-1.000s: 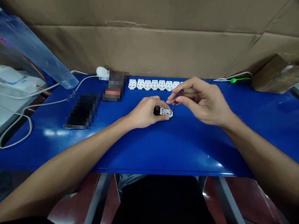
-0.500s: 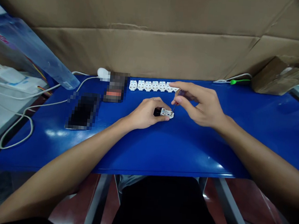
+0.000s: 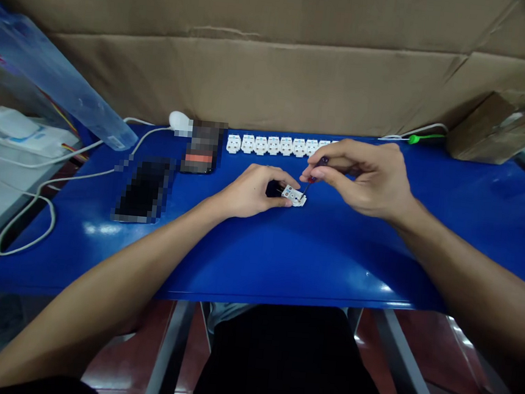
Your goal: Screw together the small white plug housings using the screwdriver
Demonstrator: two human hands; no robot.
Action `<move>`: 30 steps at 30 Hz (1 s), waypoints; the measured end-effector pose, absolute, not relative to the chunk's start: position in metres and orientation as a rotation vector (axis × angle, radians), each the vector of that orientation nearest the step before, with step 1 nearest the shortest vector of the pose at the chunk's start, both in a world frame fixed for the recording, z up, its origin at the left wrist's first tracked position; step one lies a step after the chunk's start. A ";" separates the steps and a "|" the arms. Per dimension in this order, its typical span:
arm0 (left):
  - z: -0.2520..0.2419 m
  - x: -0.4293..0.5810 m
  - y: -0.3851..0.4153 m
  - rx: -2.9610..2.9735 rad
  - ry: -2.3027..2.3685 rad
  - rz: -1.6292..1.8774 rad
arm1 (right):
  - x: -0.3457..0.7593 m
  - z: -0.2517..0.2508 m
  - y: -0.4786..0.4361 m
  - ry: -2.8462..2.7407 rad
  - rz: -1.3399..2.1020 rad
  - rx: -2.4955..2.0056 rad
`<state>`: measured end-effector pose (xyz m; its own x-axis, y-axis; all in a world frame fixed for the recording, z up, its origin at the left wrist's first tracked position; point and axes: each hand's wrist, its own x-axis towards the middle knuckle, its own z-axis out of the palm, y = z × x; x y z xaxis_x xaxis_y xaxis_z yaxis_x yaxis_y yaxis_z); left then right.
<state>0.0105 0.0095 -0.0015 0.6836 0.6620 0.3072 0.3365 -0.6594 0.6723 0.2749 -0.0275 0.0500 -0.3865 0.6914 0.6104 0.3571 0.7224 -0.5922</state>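
Note:
On the blue table (image 3: 313, 250), my left hand (image 3: 250, 191) pinches a small white-and-black connector part (image 3: 291, 194) and holds it down on the surface. My right hand (image 3: 365, 176) is closed on a small screwdriver (image 3: 314, 169) with a dark red handle. Its thin tip points down onto the right end of the part. A row of several white connector parts (image 3: 278, 146) lies along the back of the table, just behind both hands.
A blurred dark flat object (image 3: 142, 189) and a blurred small box (image 3: 201, 147) lie left of my hands. White cables (image 3: 36, 202) run off the left edge. A cardboard wall (image 3: 273, 69) stands behind. A cardboard box (image 3: 493, 128) and a green-tipped tool (image 3: 421, 138) sit at the back right.
My right hand's fingers have shifted and curled round the screwdriver handle as it turns on the part. My left hand has stayed on the part.

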 end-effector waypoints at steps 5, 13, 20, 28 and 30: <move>0.000 0.014 0.005 2.291 0.825 0.745 | 0.267 0.047 -0.032 -1.870 0.270 -0.872; 0.002 0.011 0.007 2.348 0.739 0.701 | 0.277 0.034 -0.020 -2.017 0.279 -0.550; 0.002 0.011 0.005 2.364 0.733 0.690 | 0.280 0.051 -0.021 -2.086 0.847 -0.601; 0.006 0.014 0.002 2.372 0.788 0.679 | 0.281 0.055 -0.027 -2.052 0.441 -0.778; 0.005 0.018 -0.003 2.351 0.877 0.698 | 0.278 0.050 -0.028 -1.988 0.296 -0.814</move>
<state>0.0183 -0.0026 0.0053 0.6554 0.7024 0.2777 0.4279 -0.6483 0.6298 0.2782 -0.0278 0.0496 -0.3426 0.6505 0.6778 0.4252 0.7507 -0.5056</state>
